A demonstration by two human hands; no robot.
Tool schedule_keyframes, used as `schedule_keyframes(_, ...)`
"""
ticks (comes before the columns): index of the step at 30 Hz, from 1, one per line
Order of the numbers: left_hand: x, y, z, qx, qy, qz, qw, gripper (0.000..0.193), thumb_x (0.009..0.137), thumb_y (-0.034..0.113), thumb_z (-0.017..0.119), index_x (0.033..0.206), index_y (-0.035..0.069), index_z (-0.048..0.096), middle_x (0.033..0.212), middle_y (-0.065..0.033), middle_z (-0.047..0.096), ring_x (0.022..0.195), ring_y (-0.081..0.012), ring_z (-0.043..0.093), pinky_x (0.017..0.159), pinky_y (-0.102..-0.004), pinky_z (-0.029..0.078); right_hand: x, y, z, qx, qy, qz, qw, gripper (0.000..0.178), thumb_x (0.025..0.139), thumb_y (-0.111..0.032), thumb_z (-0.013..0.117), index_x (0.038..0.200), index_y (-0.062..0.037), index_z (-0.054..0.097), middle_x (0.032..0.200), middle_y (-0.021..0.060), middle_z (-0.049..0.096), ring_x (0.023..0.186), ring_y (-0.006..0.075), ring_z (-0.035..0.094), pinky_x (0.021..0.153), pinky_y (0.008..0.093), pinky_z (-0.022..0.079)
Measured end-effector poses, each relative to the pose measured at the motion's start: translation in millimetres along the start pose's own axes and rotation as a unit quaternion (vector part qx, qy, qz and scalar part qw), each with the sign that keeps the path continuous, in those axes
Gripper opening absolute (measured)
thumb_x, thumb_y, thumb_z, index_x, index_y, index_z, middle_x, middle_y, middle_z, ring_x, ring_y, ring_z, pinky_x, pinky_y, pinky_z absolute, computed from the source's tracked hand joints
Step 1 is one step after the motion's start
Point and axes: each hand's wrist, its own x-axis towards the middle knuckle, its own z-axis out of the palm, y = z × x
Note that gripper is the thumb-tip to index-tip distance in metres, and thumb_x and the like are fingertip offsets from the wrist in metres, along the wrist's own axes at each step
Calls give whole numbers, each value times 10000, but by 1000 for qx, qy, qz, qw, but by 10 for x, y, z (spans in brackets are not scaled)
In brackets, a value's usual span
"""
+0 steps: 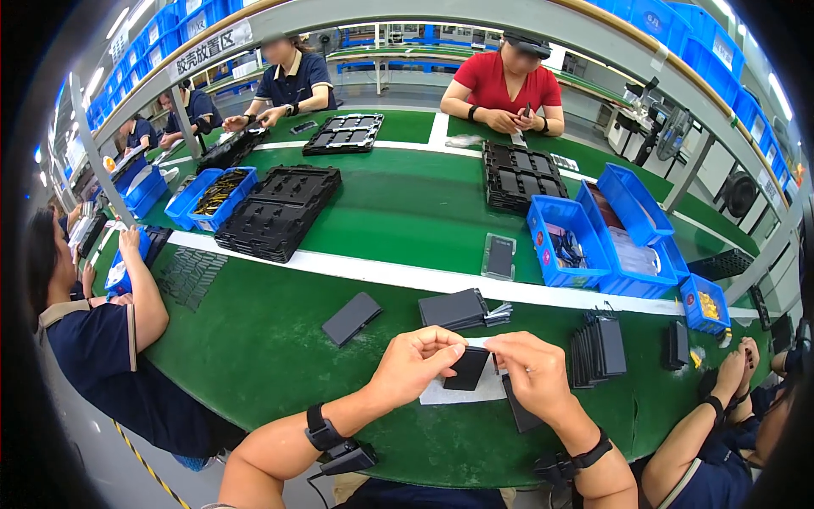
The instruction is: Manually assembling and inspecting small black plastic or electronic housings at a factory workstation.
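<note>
My left hand (417, 363) pinches a black flat rectangular casing (467, 370) by its upper left corner, holding it tilted up over a white sheet (434, 394). At the casing's right edge, my right hand (536, 371) is closed with fingertips pinched; a thin dark sliver shows at them, too small to name. Beneath that hand a second black panel (519, 409) leans partly over the sheet. A stack of black panels (454, 309) lies just beyond, and a single black panel (352, 318) rests to its left.
Upright black panels (598, 349) stand in a row at right, with a smaller group (676, 345) beyond. Blue bins (566, 270) and black tray stacks (280, 212) line the green bench (280, 339). Co-workers sit left, right and across; a metal frame (356, 19) spans above.
</note>
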Motion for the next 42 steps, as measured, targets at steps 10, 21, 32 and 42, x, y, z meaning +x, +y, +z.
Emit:
schedule_keyframes(10, -92, 39, 85, 68, -13, 46, 997, 183, 876, 91, 603, 1016, -27, 619, 925, -48, 646, 806, -71, 600, 709, -234, 524, 8, -129, -81, 65, -14, 136, 988, 93, 768, -37, 670, 846, 12, 680, 748, 114, 665, 615, 176, 634, 544, 259, 490)
schedule_keyframes(21, -110, 120, 165, 67, 6, 91, 994, 224, 845, 136, 649, 1018, -5, 642, 863, -51, 662, 777, -61, 605, 683, -219, 503, -1, -144, 2, -65, 20, -14, 998, 90, 709, 28, 667, 776, -12, 623, 710, 112, 616, 612, 263, 606, 538, 326, 482)
schedule_keyframes(32, -35, -1, 14, 25, -39, 20, 999, 200, 876, 190, 630, 987, 24, 639, 862, -2, 639, 760, -49, 573, 665, -217, 496, -115, -27, 73, 273, -27, 254, 928, 161, 812, -15, 645, 966, 27, 663, 846, 78, 677, 763, 109, 630, 681, 239, 523)
schedule_keyframes(42, -54, 30, 36, 26, -35, 32, 999, 157, 831, 91, 669, 957, 1, 642, 841, -20, 637, 702, -36, 558, 608, -192, 472, -122, -65, 103, 305, -25, 291, 906, 160, 800, 12, 660, 953, 59, 651, 844, 84, 673, 778, 111, 631, 698, 242, 527)
